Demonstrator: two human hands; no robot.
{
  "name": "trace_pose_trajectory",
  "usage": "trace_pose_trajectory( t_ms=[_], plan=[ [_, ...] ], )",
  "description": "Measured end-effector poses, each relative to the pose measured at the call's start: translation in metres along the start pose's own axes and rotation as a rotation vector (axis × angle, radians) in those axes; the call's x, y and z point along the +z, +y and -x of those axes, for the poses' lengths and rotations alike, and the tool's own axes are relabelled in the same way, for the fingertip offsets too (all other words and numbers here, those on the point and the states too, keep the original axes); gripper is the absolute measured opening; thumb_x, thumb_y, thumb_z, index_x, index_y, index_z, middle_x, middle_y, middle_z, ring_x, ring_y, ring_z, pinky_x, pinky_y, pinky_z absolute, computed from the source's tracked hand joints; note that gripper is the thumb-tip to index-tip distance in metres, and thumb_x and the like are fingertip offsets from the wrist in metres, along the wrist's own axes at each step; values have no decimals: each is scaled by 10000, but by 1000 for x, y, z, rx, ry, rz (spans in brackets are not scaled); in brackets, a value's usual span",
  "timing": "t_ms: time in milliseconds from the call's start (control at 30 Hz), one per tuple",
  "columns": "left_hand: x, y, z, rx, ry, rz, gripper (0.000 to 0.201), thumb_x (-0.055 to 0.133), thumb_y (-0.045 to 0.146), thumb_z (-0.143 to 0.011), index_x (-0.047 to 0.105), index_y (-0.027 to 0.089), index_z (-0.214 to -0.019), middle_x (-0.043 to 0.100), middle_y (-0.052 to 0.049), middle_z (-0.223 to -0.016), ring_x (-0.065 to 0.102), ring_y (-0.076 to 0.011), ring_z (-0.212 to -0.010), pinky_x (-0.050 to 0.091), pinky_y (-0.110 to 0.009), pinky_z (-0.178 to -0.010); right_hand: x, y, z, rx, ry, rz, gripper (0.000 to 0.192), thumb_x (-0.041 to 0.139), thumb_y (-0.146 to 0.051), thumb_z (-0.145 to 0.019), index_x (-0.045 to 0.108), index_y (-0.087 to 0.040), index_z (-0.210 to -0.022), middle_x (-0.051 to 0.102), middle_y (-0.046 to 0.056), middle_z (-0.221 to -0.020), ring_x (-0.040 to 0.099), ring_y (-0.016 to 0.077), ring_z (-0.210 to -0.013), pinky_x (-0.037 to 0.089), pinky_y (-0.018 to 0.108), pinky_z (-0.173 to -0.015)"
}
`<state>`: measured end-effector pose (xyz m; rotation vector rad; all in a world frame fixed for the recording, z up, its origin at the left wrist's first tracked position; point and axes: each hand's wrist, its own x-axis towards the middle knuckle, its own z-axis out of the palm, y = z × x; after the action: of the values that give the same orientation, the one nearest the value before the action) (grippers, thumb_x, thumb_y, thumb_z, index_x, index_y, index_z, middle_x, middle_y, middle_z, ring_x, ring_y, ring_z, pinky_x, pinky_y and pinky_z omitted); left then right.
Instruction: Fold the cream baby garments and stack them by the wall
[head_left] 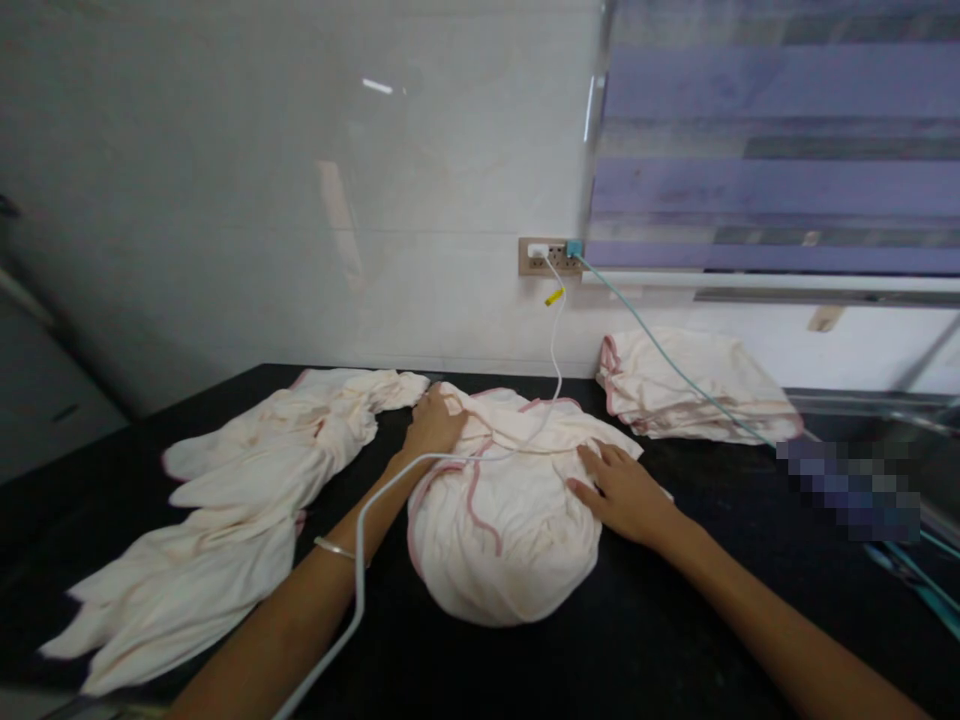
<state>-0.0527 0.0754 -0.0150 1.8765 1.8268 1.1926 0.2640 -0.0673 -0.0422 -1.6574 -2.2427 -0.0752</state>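
A bundled white cloth (517, 540) with pink edging lies in the middle of the dark counter, its lower part rounded and its far part spread in folds. At the bundle's far left corner is my left hand (435, 425), its fingers curled on the cloth's edge and partly hidden. My right hand (622, 490) rests on the right side of the same cloth with fingers spread. A white cable (450, 456) passes over the bundle and across my left forearm.
Several rumpled white cloths (247, 510) lie along the left. A folded cloth stack (690, 390) sits at the back right. A wall socket (550, 257) feeds the white cable and a teal cable (660, 345). A blurred-out object (847, 490) lies near a sink edge at right.
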Motion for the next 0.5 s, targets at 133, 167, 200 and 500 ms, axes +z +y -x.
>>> trace_pose_trajectory(
  t_ms=[133,167,200,500],
  plan=[
    [-7,39,28,168,-38,-477,671,637,392,-859,407,225,-1467,445,-228,-1438,401,-425,-1349,356,-574,-1050,-3,4,-2,167,27,65,630,478,-529,-978,460,-145,-1477,575,247,-1372,583,377,-1235,484,467,-971],
    [-10,49,33,212,-45,-544,639,599,399,-887,402,217,-1468,465,-226,-1419,428,-411,-1330,371,-544,-1044,-4,5,-3,192,30,81,636,495,-525,-968,460,-138,-1472,589,252,-1336,601,378,-1197,490,458,-943],
    [-11,59,38,242,-67,-559,606,567,407,-912,407,203,-1460,505,-221,-1377,472,-392,-1293,394,-506,-1026,-6,6,-3,211,29,93,649,507,-524,-961,455,-128,-1472,598,257,-1307,616,378,-1165,492,449,-921],
    [25,84,115,467,-417,-600,709,368,678,-971,480,207,-1488,548,-229,-1418,505,-457,-1296,385,-615,-1037,-34,0,-5,23,-235,-90,476,492,-554,-982,695,-128,-1043,735,154,-921,689,252,-838,442,301,-727]
  ],
)
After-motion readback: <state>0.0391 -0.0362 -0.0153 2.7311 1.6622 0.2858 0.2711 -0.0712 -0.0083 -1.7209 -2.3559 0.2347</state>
